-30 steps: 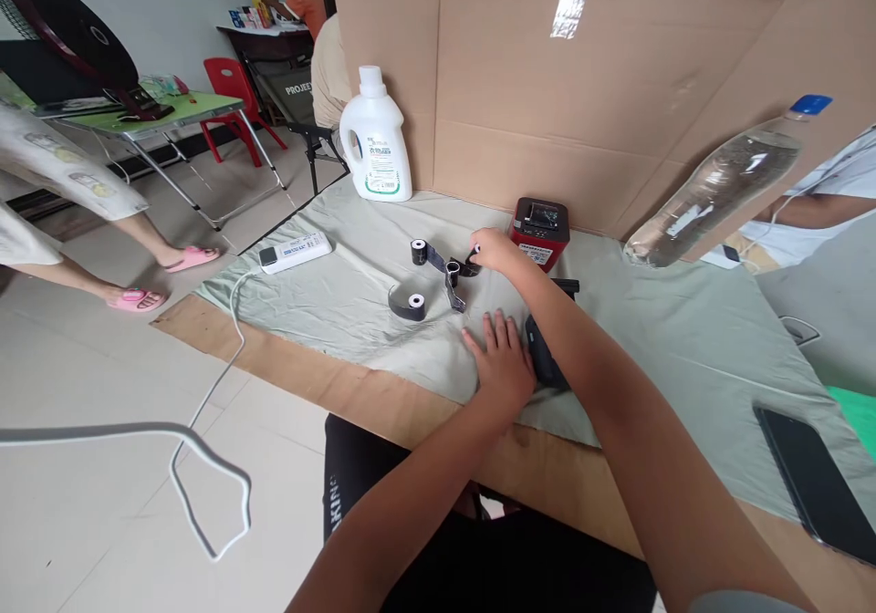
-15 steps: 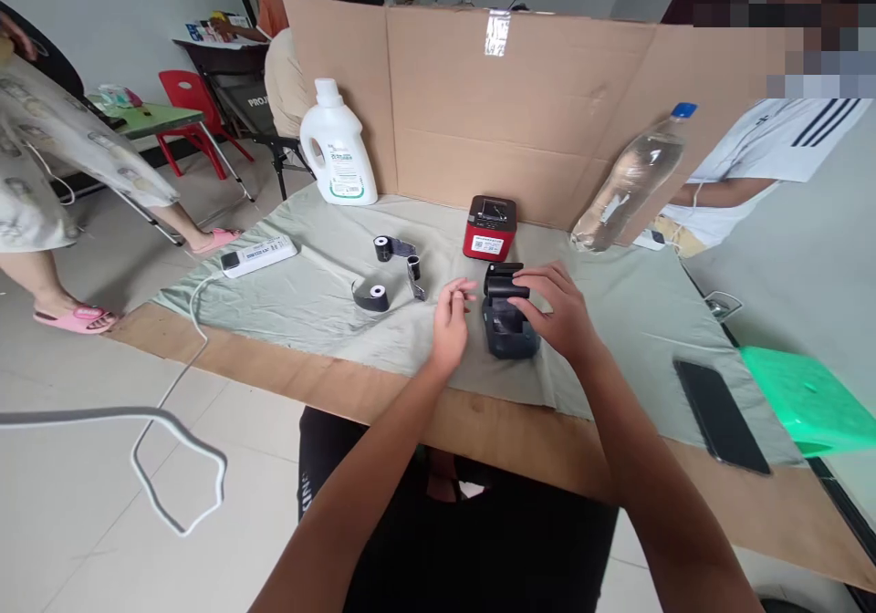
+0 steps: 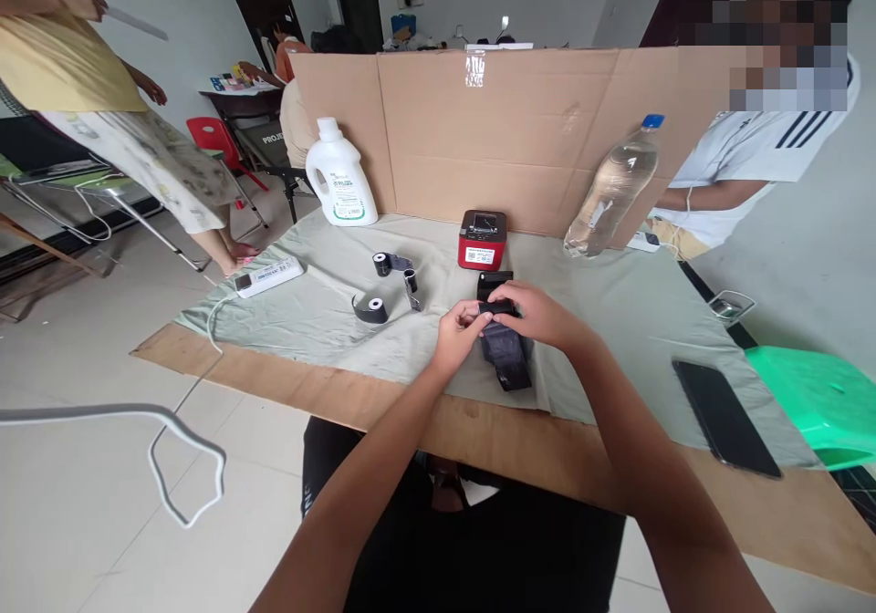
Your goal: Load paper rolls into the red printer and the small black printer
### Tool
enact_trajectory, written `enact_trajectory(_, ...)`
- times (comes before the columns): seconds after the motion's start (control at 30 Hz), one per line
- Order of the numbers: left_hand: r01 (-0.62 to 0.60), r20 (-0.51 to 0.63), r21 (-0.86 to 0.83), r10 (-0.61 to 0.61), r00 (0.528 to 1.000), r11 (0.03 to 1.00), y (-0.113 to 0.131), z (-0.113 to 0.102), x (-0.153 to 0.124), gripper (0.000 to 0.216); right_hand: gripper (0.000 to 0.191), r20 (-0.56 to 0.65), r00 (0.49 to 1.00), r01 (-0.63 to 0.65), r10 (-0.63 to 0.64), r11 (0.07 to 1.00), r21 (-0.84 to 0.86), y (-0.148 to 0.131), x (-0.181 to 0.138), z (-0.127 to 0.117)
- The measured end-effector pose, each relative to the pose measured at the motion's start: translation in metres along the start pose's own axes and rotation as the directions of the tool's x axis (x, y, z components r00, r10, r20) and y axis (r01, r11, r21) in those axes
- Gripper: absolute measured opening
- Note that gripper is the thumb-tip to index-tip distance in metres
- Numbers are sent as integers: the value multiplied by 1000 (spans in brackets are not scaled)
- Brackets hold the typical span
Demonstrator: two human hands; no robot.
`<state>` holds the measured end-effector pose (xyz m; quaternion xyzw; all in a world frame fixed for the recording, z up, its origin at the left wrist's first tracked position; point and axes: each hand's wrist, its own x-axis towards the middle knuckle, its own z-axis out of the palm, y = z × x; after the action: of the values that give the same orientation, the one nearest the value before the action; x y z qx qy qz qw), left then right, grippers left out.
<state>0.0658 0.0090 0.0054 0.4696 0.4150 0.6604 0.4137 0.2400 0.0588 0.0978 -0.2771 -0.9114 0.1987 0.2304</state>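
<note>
Left hand (image 3: pixel 457 332) and right hand (image 3: pixel 542 316) half hide the black printer (image 3: pixel 512 362).

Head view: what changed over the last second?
Right hand came back from the loose rolls to the black printer. Left hand lifted off the cloth to meet it. Both now pinch what looks like a small black roll over the printer. The red printer, three loose rolls and phone stayed put.
</note>
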Motion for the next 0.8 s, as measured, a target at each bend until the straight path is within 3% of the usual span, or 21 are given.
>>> enact_trajectory(0.2, 28, 15, 101, -30, 999, 995, -11, 2, 3, 40, 27, 134, 987, -71, 89, 988, -134, 4, 3, -2)
enact_trajectory(0.3, 4, -2, 170, -3, 1000, 985, -14, 1, 2, 40, 30, 83, 990, -99, 115, 979, -178, 13, 1, -4)
enact_trajectory(0.43, -23, -107, 266, 53, 993, 964, -9, -4, 1, 34, 32, 31, 972, -222, 235, 950, -219, 27, 2, -2)
enact_trajectory(0.63, -11, -203, 172, 46, 978, 985, -2, -11, 2, 32, 29, 68, 974, -196, 218, 950, -243, 37, 10, 13)
enact_trajectory(0.8, -11, -168, 169, 40, 985, 985, -4, -10, 1, 33, 28, 98, 962, -215, 254, 930, -299, 37, 12, 26)
